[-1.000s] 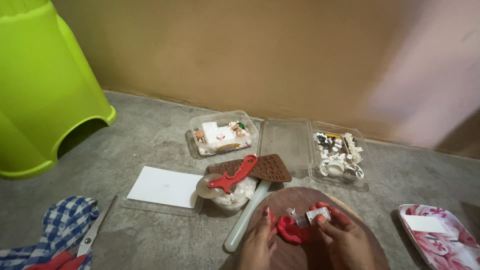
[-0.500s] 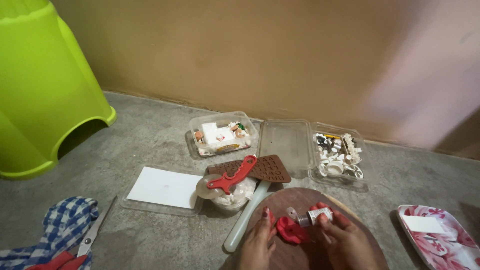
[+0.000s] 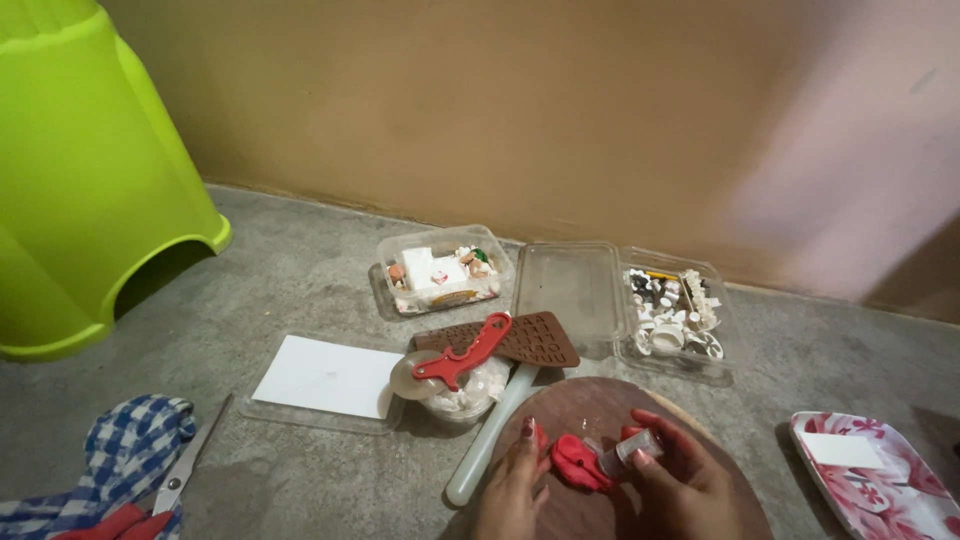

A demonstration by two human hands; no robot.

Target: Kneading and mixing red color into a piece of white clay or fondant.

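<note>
While both hands work low over the round brown board (image 3: 600, 420), the item in hand is a lump of red clay (image 3: 577, 464), lying on the board between them. Left hand (image 3: 515, 490): fingers loosely curved, tips touching the clay's left edge, not closed around it. Right hand (image 3: 685, 485): pinched on a small clear vial (image 3: 630, 452) held just beside the clay. Step in hand, by my judgement: dressing or shaping the clay; the next move calls for a steady left hand bracing the lump while the vial is tipped or set down.

Adjacent: white rolling pin (image 3: 492, 435) touching the board's left rim; red-handled wheel cutter (image 3: 455, 360) atop a clear tub; brown silicone mould (image 3: 510, 340). Beyond: clear open box of small white pieces (image 3: 670, 315), clear tray of oddments (image 3: 440, 270). Outlying: white card (image 3: 325, 377), scissors (image 3: 185, 470), checked cloth (image 3: 125, 455), floral tray (image 3: 865, 490), green plastic stool (image 3: 80, 180).
</note>
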